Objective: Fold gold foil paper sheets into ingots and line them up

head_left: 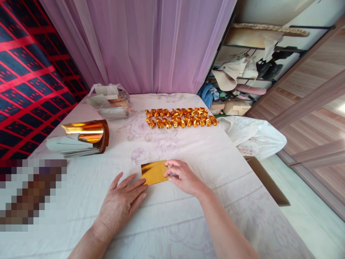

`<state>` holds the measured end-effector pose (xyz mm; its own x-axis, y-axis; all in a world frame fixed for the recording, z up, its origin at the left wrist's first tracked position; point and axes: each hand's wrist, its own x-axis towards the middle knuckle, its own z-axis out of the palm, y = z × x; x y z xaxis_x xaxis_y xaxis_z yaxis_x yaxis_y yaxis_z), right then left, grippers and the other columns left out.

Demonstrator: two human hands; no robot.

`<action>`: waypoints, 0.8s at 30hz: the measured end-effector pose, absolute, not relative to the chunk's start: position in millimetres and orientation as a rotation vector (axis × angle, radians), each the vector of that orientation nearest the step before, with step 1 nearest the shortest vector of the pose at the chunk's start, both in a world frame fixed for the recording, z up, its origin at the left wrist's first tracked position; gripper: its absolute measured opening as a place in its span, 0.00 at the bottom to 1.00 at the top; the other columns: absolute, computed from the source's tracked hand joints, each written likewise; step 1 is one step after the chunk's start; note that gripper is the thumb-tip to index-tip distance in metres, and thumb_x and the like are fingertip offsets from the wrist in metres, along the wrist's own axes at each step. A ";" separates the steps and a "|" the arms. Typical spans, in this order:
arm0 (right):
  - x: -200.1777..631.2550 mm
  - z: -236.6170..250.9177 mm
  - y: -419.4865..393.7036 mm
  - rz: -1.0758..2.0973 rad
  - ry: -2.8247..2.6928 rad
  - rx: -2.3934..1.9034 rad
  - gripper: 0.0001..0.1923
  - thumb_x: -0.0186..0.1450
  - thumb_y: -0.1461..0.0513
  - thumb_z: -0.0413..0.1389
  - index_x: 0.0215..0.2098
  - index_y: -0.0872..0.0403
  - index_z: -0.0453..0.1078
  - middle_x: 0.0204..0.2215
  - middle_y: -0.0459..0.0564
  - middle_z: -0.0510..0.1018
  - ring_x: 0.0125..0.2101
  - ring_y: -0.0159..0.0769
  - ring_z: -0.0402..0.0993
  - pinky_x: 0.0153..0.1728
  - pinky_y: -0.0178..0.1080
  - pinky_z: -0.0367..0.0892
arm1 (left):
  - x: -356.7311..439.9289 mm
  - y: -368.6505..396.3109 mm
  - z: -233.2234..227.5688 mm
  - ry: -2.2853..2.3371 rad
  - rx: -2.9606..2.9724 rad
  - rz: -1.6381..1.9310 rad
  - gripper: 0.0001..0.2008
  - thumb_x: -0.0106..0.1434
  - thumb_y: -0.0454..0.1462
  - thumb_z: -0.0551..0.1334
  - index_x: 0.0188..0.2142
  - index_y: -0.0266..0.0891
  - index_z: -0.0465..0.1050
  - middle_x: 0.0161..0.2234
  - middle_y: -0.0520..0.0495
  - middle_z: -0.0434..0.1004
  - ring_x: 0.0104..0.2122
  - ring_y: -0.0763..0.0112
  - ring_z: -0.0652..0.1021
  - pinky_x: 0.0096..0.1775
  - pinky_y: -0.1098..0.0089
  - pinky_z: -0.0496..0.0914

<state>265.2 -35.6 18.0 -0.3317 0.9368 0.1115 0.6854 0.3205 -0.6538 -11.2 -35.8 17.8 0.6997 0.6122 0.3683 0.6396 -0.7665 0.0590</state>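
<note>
**A:** Looking at the head view: where's the sheet?

**B:** The small rectangular gold foil sheet (154, 172) lies flat on the bench (188, 151), near its front edge, between both hands. The bench carries a pale floral cloth.

**A:** Right hand?

**B:** The right hand (183, 176) comes in from the right; its fingertips (168, 169) curl over the sheet's right edge. Grip narrow, pinching or pressing that edge. Can't tell whether the thumb is under the foil.

**A:** Left?

**B:** The left hand (122, 201) rests palm down on the cloth, fingers spread and flat. The fingertips reach the sheet's lower left corner, touching or just beside it. Grip wide, holding nothing.

**A:** Anything else on the bench?

**B:** Two rows of small folded gold foil pieces (180, 117) sit toward the far side, well apart from the hands. At far left is a stack of flat gold foil sheets with the top ones curled up (83, 138), silver backs showing. Behind it is a clear plastic bag (110, 100) with more foil inside.

**A:** Off the bench?

**B:** A white plastic bag (253, 136) sits at the right edge. A lilac curtain (145, 43) hangs behind, and a red and dark patterned fabric (29, 72) hangs at left. A metal shelf rack with hats and shoes (248, 72) stands at back right. The lower left patch is pixelated.
</note>
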 end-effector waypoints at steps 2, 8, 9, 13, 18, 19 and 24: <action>266.0 18.6 -35.7 0.709 -2.113 -1.432 0.12 0.63 0.72 0.57 0.38 0.50 0.77 0.52 0.51 0.74 0.55 0.38 0.69 0.58 0.47 0.60 | -11.5 -35.5 18.6 -1.041 -2.826 -0.577 0.12 0.69 0.44 0.58 0.47 0.51 0.77 0.48 0.57 0.81 0.51 0.60 0.77 0.63 0.52 0.51; 267.4 19.5 -35.8 0.710 -2.116 -1.425 0.13 0.62 0.73 0.56 0.37 0.50 0.77 0.51 0.51 0.75 0.54 0.38 0.70 0.57 0.46 0.61 | -11.9 -36.6 20.2 -1.088 -2.868 -0.570 0.12 0.69 0.43 0.57 0.46 0.52 0.78 0.48 0.55 0.81 0.52 0.58 0.77 0.61 0.50 0.56; 267.3 19.8 -35.9 0.709 -2.114 -1.427 0.14 0.61 0.73 0.56 0.37 0.50 0.77 0.51 0.51 0.75 0.54 0.38 0.70 0.57 0.46 0.61 | -12.3 -36.6 20.3 -1.103 -2.874 -0.571 0.12 0.69 0.43 0.57 0.46 0.52 0.78 0.47 0.55 0.81 0.52 0.58 0.77 0.61 0.50 0.57; 267.1 20.0 -35.8 0.703 -2.109 -1.428 0.14 0.61 0.73 0.57 0.37 0.50 0.77 0.51 0.51 0.75 0.54 0.39 0.70 0.56 0.47 0.62 | -14.2 -35.5 21.2 -1.135 -2.892 -0.597 0.12 0.69 0.43 0.57 0.45 0.52 0.78 0.46 0.55 0.82 0.51 0.59 0.77 0.60 0.50 0.58; 267.0 18.4 -35.2 0.704 -2.098 -1.433 0.15 0.60 0.74 0.57 0.37 0.51 0.77 0.51 0.51 0.75 0.54 0.38 0.70 0.57 0.47 0.62 | -11.8 -37.0 23.4 -1.152 -2.850 -0.686 0.10 0.69 0.40 0.57 0.39 0.48 0.79 0.41 0.54 0.83 0.49 0.61 0.78 0.61 0.52 0.55; 266.9 18.3 -35.2 0.704 -2.095 -1.435 0.14 0.60 0.74 0.57 0.37 0.51 0.77 0.51 0.51 0.75 0.54 0.39 0.70 0.57 0.47 0.62 | -10.1 -38.2 23.6 -1.167 -2.833 -0.707 0.10 0.69 0.40 0.57 0.39 0.47 0.79 0.40 0.54 0.83 0.48 0.61 0.79 0.62 0.52 0.55; 266.3 18.1 -35.2 0.696 -2.100 -1.426 0.13 0.61 0.73 0.57 0.37 0.50 0.77 0.51 0.51 0.75 0.54 0.38 0.70 0.57 0.46 0.61 | 1.2 -45.5 24.7 -1.177 -2.814 -0.755 0.10 0.68 0.41 0.58 0.40 0.43 0.78 0.44 0.48 0.81 0.46 0.60 0.78 0.60 0.52 0.58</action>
<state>266.3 -35.2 18.1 -0.3233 0.9385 0.1209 0.6803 0.3193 -0.6597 1.2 -45.5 24.7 0.6039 0.6713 0.4298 0.6709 -0.7192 0.1807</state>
